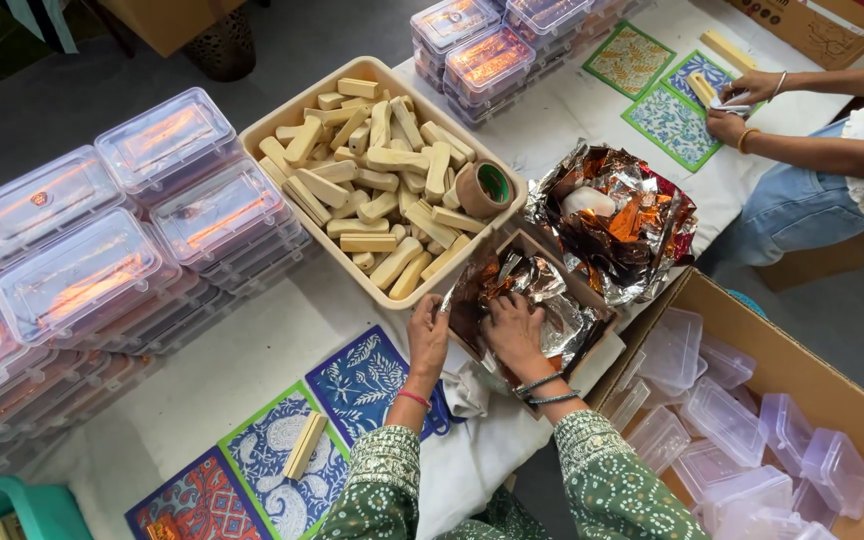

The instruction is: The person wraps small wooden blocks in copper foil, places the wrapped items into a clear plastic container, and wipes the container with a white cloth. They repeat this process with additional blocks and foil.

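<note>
Head cam: both hands, left hand [428,335] and right hand [514,330], are pressed flat on crinkly foil [542,300] in a small box [592,300]. Neither's actually gripping it; the tray of wooden blocks [262,130] sits just beside.

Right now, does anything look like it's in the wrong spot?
Yes: a roll of tape sits in the tray among the wooden blocks. It is the only round thing there, so it looks misplaced.
</note>
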